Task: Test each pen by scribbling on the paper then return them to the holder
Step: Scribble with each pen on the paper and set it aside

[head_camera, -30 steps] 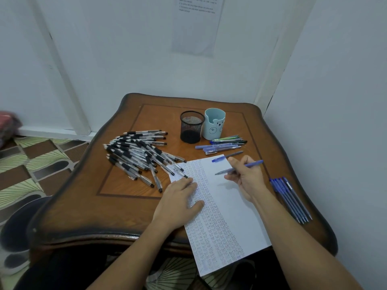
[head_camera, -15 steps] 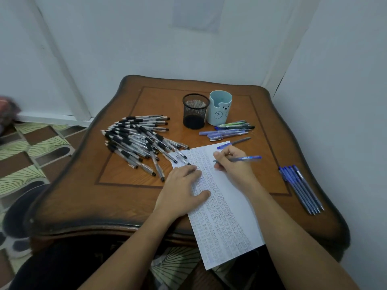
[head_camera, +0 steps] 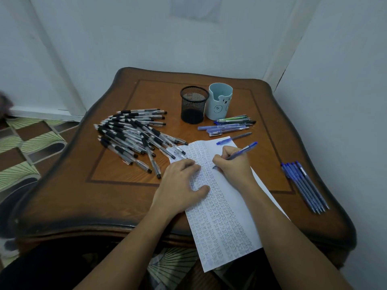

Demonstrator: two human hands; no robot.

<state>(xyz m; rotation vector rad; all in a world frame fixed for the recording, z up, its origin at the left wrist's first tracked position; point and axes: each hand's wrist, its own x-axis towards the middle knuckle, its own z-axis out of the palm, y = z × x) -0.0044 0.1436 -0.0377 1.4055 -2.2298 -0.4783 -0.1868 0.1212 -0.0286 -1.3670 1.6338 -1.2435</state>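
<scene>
Within 1 s right hand (head_camera: 232, 167), gripping blue pen (head_camera: 240, 152), lowered tip onto paper (head_camera: 226, 216); left hand (head_camera: 180, 185) flat, pinning it; scribble test judged underway.

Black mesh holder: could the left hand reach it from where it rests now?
Probably yes. The left hand lies flat on the paper, holding nothing; the black mesh holder stands upright beyond it, with only the low tips of the black pen pile near that path.

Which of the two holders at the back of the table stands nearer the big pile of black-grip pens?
The black wire-mesh holder, on the left; the pale blue bear-face holder stands beside it, farther from the pile.
</scene>
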